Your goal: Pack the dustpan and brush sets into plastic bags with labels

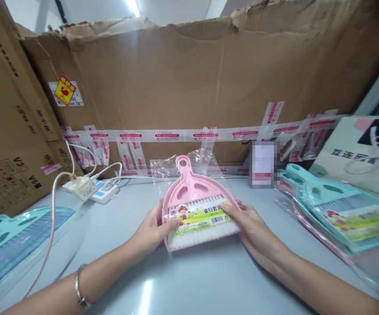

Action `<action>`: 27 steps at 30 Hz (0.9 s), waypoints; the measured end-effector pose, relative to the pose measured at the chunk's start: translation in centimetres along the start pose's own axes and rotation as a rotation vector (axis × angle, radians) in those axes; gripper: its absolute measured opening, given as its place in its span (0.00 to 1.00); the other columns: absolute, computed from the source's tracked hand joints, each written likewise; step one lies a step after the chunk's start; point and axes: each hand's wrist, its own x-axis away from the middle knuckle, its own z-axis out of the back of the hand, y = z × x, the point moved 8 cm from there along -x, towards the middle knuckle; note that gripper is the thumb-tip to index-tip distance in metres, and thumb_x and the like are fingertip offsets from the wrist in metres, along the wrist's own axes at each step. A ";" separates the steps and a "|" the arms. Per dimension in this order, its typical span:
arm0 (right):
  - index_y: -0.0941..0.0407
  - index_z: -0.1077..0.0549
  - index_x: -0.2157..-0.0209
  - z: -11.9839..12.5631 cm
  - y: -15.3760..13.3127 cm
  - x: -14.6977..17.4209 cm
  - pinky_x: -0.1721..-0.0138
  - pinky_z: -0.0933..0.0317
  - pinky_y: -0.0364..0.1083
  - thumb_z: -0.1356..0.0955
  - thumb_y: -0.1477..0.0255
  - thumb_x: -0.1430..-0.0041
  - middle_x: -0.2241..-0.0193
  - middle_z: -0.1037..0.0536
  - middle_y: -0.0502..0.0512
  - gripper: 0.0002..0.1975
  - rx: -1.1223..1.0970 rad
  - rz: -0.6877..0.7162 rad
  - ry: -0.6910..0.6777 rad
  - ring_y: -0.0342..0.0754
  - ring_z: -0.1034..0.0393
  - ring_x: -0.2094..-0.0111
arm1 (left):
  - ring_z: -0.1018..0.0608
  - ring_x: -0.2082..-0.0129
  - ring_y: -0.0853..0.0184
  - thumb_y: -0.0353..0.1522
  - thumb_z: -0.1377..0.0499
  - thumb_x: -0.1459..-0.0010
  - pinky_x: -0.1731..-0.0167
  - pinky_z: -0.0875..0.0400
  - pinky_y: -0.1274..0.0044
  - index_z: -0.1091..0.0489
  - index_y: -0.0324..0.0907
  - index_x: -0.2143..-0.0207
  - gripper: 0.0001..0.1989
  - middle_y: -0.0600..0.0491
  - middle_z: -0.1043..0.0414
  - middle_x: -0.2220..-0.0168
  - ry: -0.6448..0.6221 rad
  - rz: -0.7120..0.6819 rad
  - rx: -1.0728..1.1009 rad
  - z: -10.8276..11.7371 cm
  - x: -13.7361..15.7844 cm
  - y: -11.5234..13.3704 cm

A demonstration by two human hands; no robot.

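A pink dustpan and brush set [202,192] in a clear plastic bag is held up over the grey table. The dustpan's handle, with a hole in it, points away from me, and white bristles show at the near edge. My left hand [158,225] grips its left side, thumb on the front near the yellow-green label [202,216]. On the right side my right hand [247,221] is closed on it, thumb over the label's right end. The fingers behind the set are partly hidden.
Bagged turquoise dustpan sets lie at left [22,236] and in a stack at right [337,205]. A power strip [106,191] with cables sits back left. A phone-like device [262,164] leans on the large cardboard box [176,78]. A printed box [363,153] stands far right.
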 end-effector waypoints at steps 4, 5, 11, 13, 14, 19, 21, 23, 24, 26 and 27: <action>0.63 0.31 0.59 -1.8 1.1 0.6 0.64 0.30 0.46 0.29 0.73 0.53 0.69 0.21 0.59 0.17 0.013 -0.212 -0.156 0.49 0.25 0.68 | 0.23 0.61 0.61 0.38 0.36 0.55 0.59 0.29 0.71 0.40 0.38 0.53 0.27 0.46 0.26 0.56 0.062 0.057 0.020 0.3 0.0 -0.4; 0.64 0.30 0.59 -1.9 1.3 0.6 0.64 0.30 0.45 0.30 0.73 0.52 0.69 0.21 0.59 0.17 0.037 -0.223 -0.156 0.49 0.25 0.68 | 0.23 0.61 0.61 0.38 0.36 0.55 0.60 0.29 0.72 0.38 0.38 0.55 0.26 0.46 0.26 0.58 0.095 0.082 0.020 0.5 -0.1 -0.5; 0.63 0.31 0.56 -1.7 1.9 0.7 0.60 0.31 0.45 0.31 0.73 0.49 0.63 0.22 0.61 0.18 0.069 -0.282 -0.177 0.49 0.26 0.64 | 0.22 0.71 0.65 0.38 0.37 0.55 0.72 0.30 0.78 0.33 0.35 0.63 0.19 0.47 0.23 0.69 0.219 0.277 -0.009 1.8 -0.1 -1.8; 0.63 0.31 0.56 -1.9 1.7 0.8 0.58 0.31 0.43 0.30 0.74 0.50 0.61 0.23 0.61 0.18 0.048 -0.301 -0.245 0.48 0.27 0.61 | 0.24 0.75 0.69 0.38 0.37 0.54 0.77 0.31 0.80 0.33 0.35 0.61 0.20 0.49 0.24 0.70 0.230 0.323 -0.030 2.2 -0.1 -2.0; 0.62 0.32 0.56 -2.1 1.5 0.9 0.57 0.32 0.43 0.30 0.76 0.52 0.60 0.23 0.60 0.19 0.041 -0.308 -0.287 0.48 0.27 0.60 | 0.26 0.77 0.70 0.38 0.37 0.53 0.79 0.31 0.80 0.33 0.36 0.59 0.21 0.49 0.25 0.70 0.231 0.339 -0.040 2.3 -0.1 -2.1; 0.59 0.32 0.56 -2.3 0.7 0.6 0.55 0.33 0.41 0.28 0.81 0.57 0.58 0.24 0.57 0.24 0.024 -0.247 -0.341 0.47 0.29 0.57 | 0.26 0.71 0.71 0.35 0.35 0.56 0.74 0.29 0.80 0.35 0.37 0.54 0.26 0.47 0.27 0.61 0.119 0.281 0.019 1.9 -0.3 -1.7; 0.60 0.34 0.55 -1.7 0.8 0.2 0.57 0.32 0.41 0.28 0.80 0.57 0.59 0.24 0.58 0.25 0.048 -0.209 -0.231 0.47 0.27 0.59 | 0.25 0.71 0.71 0.31 0.33 0.59 0.71 0.30 0.81 0.40 0.36 0.49 0.33 0.47 0.26 0.63 0.123 0.221 0.054 1.9 -0.4 -1.4; 0.62 0.39 0.51 -0.9 1.0 0.1 0.61 0.30 0.41 0.27 0.79 0.57 0.64 0.22 0.60 0.30 0.108 -0.185 -0.115 0.46 0.26 0.64 | 0.26 0.75 0.72 0.30 0.33 0.58 0.72 0.31 0.81 0.48 0.35 0.44 0.40 0.50 0.25 0.70 0.197 0.177 0.057 2.3 -0.3 -1.3; 0.63 0.43 0.48 -0.6 0.9 0.1 0.63 0.30 0.42 0.27 0.77 0.57 0.67 0.22 0.60 0.35 0.144 -0.157 -0.074 0.46 0.25 0.67 | 0.26 0.78 0.73 0.31 0.34 0.57 0.74 0.32 0.81 0.51 0.34 0.43 0.41 0.52 0.26 0.74 0.239 0.162 0.045 2.6 -0.3 -1.2; 0.61 0.54 0.42 -0.3 0.2 0.1 0.67 0.30 0.43 0.27 0.73 0.57 0.72 0.21 0.57 0.45 0.226 -0.059 -0.037 0.46 0.26 0.72 | 0.28 0.83 0.73 0.33 0.36 0.54 0.80 0.35 0.82 0.55 0.34 0.42 0.41 0.56 0.29 0.81 0.290 0.136 -0.012 2.8 -0.2 -1.0; 0.59 0.58 0.41 -0.3 -0.3 0.1 0.68 0.31 0.44 0.27 0.70 0.57 0.74 0.21 0.55 0.48 0.274 0.002 -0.045 0.46 0.26 0.74 | 0.29 0.85 0.73 0.35 0.37 0.53 0.82 0.37 0.82 0.56 0.35 0.42 0.41 0.58 0.31 0.84 0.298 0.110 -0.051 2.8 -0.2 -0.6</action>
